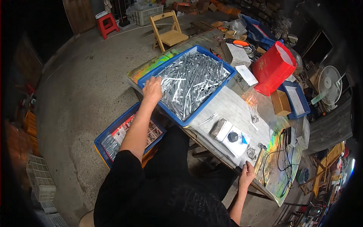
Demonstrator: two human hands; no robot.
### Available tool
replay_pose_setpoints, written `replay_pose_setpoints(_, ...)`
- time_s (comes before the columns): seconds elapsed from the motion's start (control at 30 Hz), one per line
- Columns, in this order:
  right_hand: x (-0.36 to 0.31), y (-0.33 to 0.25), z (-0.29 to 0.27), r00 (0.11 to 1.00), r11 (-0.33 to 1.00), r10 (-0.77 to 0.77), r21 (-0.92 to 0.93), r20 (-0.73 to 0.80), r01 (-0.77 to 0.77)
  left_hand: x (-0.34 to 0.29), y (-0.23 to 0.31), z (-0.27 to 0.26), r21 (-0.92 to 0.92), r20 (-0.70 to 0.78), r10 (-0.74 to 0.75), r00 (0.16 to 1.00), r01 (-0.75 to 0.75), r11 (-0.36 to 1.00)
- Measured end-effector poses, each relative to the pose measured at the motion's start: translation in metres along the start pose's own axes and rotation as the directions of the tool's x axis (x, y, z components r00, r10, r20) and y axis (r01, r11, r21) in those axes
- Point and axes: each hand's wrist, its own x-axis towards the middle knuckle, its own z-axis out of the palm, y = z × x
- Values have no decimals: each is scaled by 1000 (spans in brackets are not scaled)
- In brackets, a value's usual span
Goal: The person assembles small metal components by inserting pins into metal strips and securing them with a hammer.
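A blue tray heaped with thin silvery metal strips sits on the table. My left hand is at the tray's left rim, its fingers curled over the strips; what they hold is hidden. At the table's near edge is my right hand, thumb and fingers drawn together, with anything between them too small to make out. Beside it lies a hammer with a pale handle. A small heap of metal pieces lies close by. Two or three loose strips rest between the tray and a stone block.
A second blue tray with bundled strips stands low at my left. On the table are a white sheet with a round black object, a red bag, a cardboard box and black cables. A fan stands right; a wooden chair is beyond.
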Motion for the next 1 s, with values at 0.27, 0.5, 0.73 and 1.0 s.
replay_pose_setpoints(0.27, -4, 4, 3, 1000, 1000, -21, 15, -20, 21, 14, -19, 17, 26, 150, 173, 973, -179, 983)
replay_pose_setpoints(0.5, -5, 6, 5, 998, 998, -59, -17, -23, 58, 9, -9, 24, -105, -34, 409, 912, -410, 906)
replay_pose_setpoints(0.73, -7, -6, 5, 999, 1000, 18, 2, 40, -18, -16, 50, 16, -45, 6, 498, 867, -497, 866)
replay_pose_setpoints(1.0, -13, 1, 6, 999, 999, -51, 11, -13, 52, -19, 63, 12, -143, -12, 538, 843, -534, 834)
